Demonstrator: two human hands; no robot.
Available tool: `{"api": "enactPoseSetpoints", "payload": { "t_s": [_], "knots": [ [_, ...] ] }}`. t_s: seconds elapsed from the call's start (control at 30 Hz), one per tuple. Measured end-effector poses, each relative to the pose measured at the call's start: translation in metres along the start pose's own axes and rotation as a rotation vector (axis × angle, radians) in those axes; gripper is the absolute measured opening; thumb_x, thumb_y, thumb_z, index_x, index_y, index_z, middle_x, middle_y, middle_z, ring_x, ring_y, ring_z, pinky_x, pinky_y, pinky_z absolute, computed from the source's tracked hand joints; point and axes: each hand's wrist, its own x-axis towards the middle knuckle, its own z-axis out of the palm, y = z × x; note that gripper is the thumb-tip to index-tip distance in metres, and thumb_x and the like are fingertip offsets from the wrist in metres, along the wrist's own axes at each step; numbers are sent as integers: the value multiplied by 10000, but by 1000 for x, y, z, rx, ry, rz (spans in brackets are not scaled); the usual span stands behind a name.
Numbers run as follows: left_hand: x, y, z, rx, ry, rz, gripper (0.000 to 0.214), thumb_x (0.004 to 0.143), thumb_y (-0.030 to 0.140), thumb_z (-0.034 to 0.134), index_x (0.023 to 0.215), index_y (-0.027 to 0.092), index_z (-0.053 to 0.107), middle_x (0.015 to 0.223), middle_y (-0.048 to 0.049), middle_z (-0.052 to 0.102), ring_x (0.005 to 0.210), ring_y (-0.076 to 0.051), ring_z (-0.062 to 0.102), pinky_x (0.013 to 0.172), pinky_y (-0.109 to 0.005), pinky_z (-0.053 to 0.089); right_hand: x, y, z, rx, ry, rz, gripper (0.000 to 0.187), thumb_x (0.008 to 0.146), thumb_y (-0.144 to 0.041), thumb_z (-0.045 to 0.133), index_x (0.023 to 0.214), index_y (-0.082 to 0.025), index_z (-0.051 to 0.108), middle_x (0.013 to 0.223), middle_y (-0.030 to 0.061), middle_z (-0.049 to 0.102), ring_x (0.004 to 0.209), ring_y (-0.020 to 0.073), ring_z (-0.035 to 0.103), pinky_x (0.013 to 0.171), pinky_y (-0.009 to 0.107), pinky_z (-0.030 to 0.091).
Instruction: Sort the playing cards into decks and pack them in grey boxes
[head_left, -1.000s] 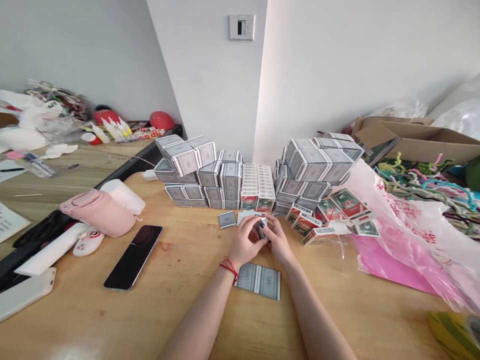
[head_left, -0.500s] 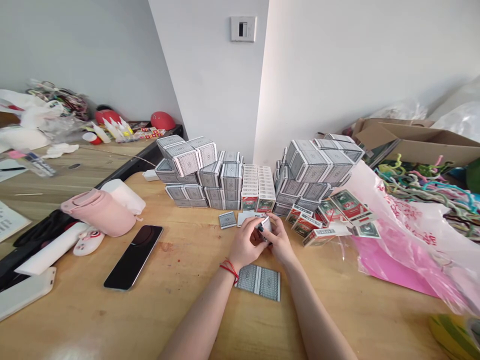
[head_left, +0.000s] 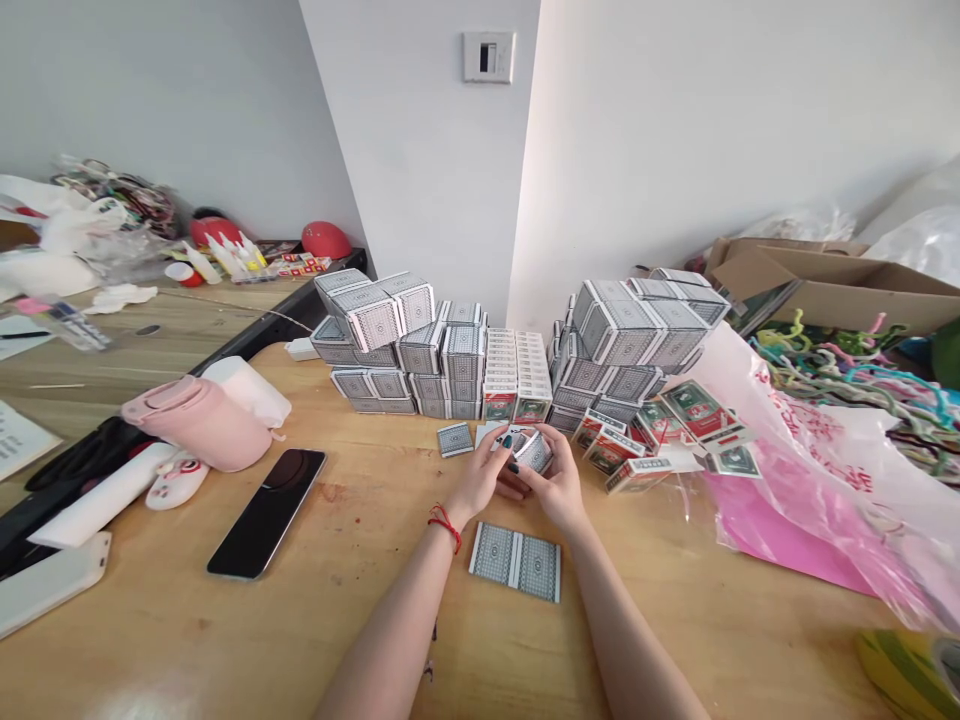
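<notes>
Both hands meet over the middle of the table around a deck of playing cards (head_left: 534,453) with grey patterned backs. My right hand (head_left: 556,480) is closed round its right side, thumb across the backs. My left hand (head_left: 484,477) grips the left side, where a white card face shows beside its thumb. The undersides of the cards are hidden by the fingers. Nearer to me, two grey-backed cards (head_left: 515,562) lie side by side between my forearms. Another patterned card (head_left: 454,440) lies left of the hands, and a white card edge shows behind them.
Stacks of grey patterned card blocks stand at the left (head_left: 375,340) and right (head_left: 637,340), with rows of upright card boxes (head_left: 516,370) between. Loose red-green card boxes (head_left: 615,450) lie right of my hands, beside pink plastic wrapping (head_left: 795,480). A phone (head_left: 266,515) and pink case (head_left: 199,425) lie left.
The deck has turned from nearly edge-on to showing its patterned backs and a white face. My left hand and wrist have shifted slightly left.
</notes>
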Motion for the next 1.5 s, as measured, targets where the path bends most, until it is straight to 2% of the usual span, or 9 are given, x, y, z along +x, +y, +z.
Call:
{"api": "enactPoseSetpoints", "payload": {
  "t_s": [0.13,0.33,0.43,0.67,0.87,1.03,1.23,1.33,1.5],
  "knots": [
    [0,4,-8,-143,-77,-98,412,793,363,486,1180,248,408,1026,-71,578,725,-175,620,625,-374,546,-2,0,1,-50,-58,-23,563,595,-283,704,1106,-233,474,1078,51,537,1007,229,496,904,379,365],
    [-5,8,-18,-350,-295,-241,409,786,302,519,1172,188,446,1043,-114,593,845,-209,614,738,-421,502,-5,-3,1,-43,-177,-34,552,613,-277,704,1107,-239,460,1051,46,544,941,210,528,812,338,430],
    [-5,8,-19,-398,-354,-273,379,797,292,509,1156,176,472,1026,-119,606,866,-213,611,779,-428,477,-5,-2,1,-60,-189,-47,555,621,-279,702,1117,-240,458,1043,48,549,932,211,533,813,343,432],
    [-1,2,-22,-469,-289,-258,293,764,260,571,1023,124,558,919,-102,645,857,-200,607,859,-434,433,-1,5,-3,-255,-94,-162,576,624,-296,700,1163,-254,501,1096,64,510,1058,248,467,935,409,356],
    [1,3,-23,-458,-269,-185,288,716,185,631,995,130,584,985,-89,634,949,-176,574,918,-359,402,-2,8,-4,-246,-138,-112,616,668,-267,662,1244,-277,443,1156,72,467,1040,238,488,881,383,427],
    [1,7,-23,-365,-258,-200,309,688,201,661,979,119,599,962,-95,640,882,-167,597,890,-335,419,-2,9,-4,-255,-169,-129,623,675,-213,632,1257,-296,425,1186,64,437,1082,241,455,882,379,435],
    [0,8,-21,-297,-243,-178,357,676,210,670,1019,157,589,984,-88,629,927,-176,578,854,-332,433,-3,10,-5,-237,-228,-93,633,676,-164,586,1267,-301,408,1231,57,388,1041,213,477,824,332,467],
    [1,6,-20,-260,-243,-145,406,643,209,695,1033,173,587,1018,-84,617,948,-176,567,852,-321,423,-3,9,-5,-263,-264,-108,624,688,-156,568,1272,-300,401,1238,57,403,1057,215,468,854,344,446],
    [1,6,-17,-167,-217,-62,443,633,246,697,1055,168,587,1087,-101,594,979,-207,550,823,-322,423,-4,8,-4,-272,-269,-117,615,690,-154,564,1268,-297,408,1291,41,389,1192,229,365,973,378,340]
  ]
}}
